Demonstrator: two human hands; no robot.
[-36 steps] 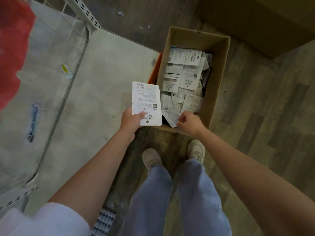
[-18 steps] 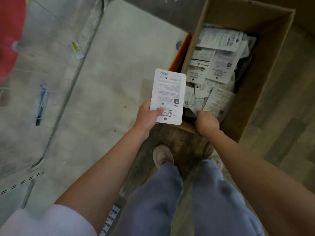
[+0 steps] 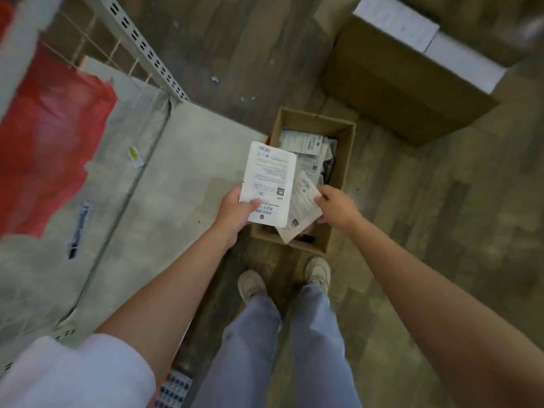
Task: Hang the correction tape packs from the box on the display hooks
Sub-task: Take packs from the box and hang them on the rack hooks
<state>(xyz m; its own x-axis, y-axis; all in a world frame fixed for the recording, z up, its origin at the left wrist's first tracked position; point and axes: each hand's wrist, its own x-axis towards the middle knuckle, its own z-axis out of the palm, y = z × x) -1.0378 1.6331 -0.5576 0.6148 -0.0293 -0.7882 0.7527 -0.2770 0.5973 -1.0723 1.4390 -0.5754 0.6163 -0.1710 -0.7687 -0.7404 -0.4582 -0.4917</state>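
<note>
A person stands over an open cardboard box [image 3: 338, 184] on the wood-look floor [image 3: 426, 216], both bare arms reaching down, shoes [image 3: 316, 272] just short of the box's near edge. The left hand [image 3: 235, 212] grips a white correction tape pack [image 3: 269, 184] by its lower end, thumb curled across the printed back of the card; the pack is held upright above the box's left wall and the edge of the pale shelf base [image 3: 176, 178] beside it. The right hand [image 3: 335, 209] pinches a second pack [image 3: 303, 206] by its right edge, its grip clamped on the card, which tilts above the near end of the box and partly tucks behind the first pack. More packs [image 3: 303, 142] lie loose and overlapping inside the box, mostly toward its far end. On the shelf base, a dark pen-like item [image 3: 77, 228] lies near the left edge and a small yellow-and-white tag [image 3: 134, 154] sits farther back. A blurred red bag [image 3: 50, 142] hangs over the left of the view beside a slotted metal upright [image 3: 141, 45]. A larger cardboard carton [image 3: 406, 83] stands on the floor at the far right, well apart from the box.
</note>
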